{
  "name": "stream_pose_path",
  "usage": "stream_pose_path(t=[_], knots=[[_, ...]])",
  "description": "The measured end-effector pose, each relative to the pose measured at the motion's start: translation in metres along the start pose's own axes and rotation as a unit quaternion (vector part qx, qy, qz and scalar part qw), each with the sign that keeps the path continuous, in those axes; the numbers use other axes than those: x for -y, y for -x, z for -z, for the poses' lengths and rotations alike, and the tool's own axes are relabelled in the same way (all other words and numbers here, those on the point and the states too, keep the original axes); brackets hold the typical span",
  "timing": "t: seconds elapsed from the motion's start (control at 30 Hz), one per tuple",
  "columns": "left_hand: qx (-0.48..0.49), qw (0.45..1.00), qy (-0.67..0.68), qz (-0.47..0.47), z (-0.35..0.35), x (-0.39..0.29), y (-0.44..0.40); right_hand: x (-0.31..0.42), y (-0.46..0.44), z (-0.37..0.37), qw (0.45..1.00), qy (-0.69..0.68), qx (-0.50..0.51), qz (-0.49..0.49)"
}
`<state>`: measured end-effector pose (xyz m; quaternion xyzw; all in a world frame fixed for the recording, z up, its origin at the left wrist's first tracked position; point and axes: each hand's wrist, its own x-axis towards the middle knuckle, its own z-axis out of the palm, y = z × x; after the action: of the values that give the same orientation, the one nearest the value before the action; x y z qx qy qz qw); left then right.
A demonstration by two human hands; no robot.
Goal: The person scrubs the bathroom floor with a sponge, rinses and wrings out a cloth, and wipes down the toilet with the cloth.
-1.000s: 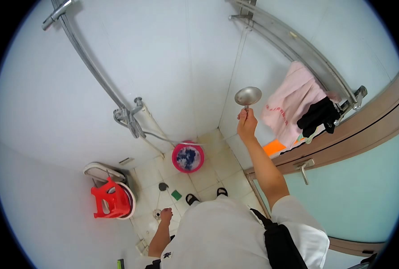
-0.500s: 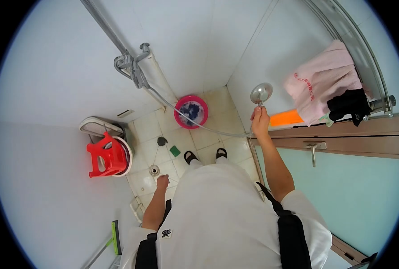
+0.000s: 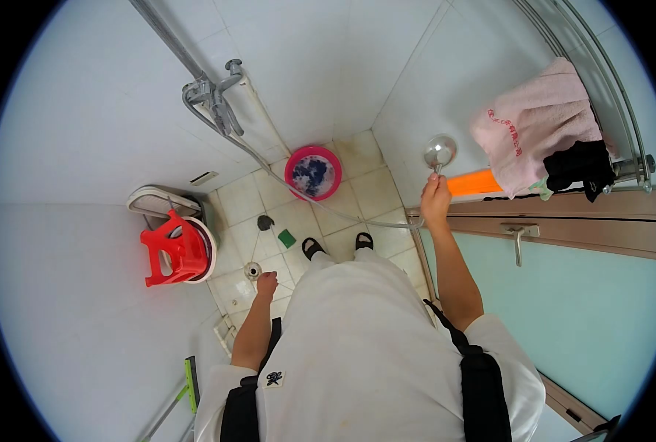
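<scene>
My right hand (image 3: 435,199) is wrapped round the handle of a silver shower head (image 3: 440,151), held up near the right wall. From its grip a grey hose (image 3: 328,209) sags across to the mixer tap (image 3: 211,99) on the wall. My left hand (image 3: 267,283) hangs low at my side with its fingers curled; whether it holds anything is too small to tell. On the tiled floor stands a pink basin (image 3: 313,173) with dark cloth and suds in it. A green pad (image 3: 286,238) lies near my feet.
A red stool (image 3: 173,250) rests on stacked basins at the left wall. A floor drain (image 3: 253,270) is beside my left hand. Pink towel (image 3: 538,118) and black cloth (image 3: 580,169) hang from the right rack. A door handle (image 3: 518,239) and green squeegee (image 3: 191,383) also show.
The view has tilted, so the basin and floor sit higher in the frame. My right hand has moved slightly right with the shower head, and the hose now hangs across the floor area.
</scene>
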<state>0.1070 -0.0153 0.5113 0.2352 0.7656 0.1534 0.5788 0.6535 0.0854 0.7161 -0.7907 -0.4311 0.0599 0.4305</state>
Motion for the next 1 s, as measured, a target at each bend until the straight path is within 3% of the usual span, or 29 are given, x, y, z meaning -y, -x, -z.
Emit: stream_pose_path(t=[0.4, 0.5, 0.6, 0.87, 1.0], knots=[[0.007, 1.0, -0.013, 0.001, 0.009, 0.016, -0.007, 0.04, -0.018, 0.032, 0.996, -0.054, -0.074, -0.02], [0.02, 1.0, 0.003, 0.001, 0.003, 0.015, -0.013, 0.034, -0.009, 0.04, 0.995, -0.013, -0.101, 0.009], [0.018, 1.0, -0.01, 0.005, -0.002, 0.01, -0.013, 0.023, 0.008, 0.044, 0.995, -0.016, -0.098, -0.027], [0.018, 0.999, -0.049, -0.004, -0.01, 0.013, -0.027, -0.038, 0.063, 0.04, 0.987, 0.129, -0.087, -0.046], [0.061, 0.997, -0.048, -0.004, 0.002, 0.04, -0.068, -0.033, 0.064, 0.032, 0.989, 0.128, -0.067, -0.033]])
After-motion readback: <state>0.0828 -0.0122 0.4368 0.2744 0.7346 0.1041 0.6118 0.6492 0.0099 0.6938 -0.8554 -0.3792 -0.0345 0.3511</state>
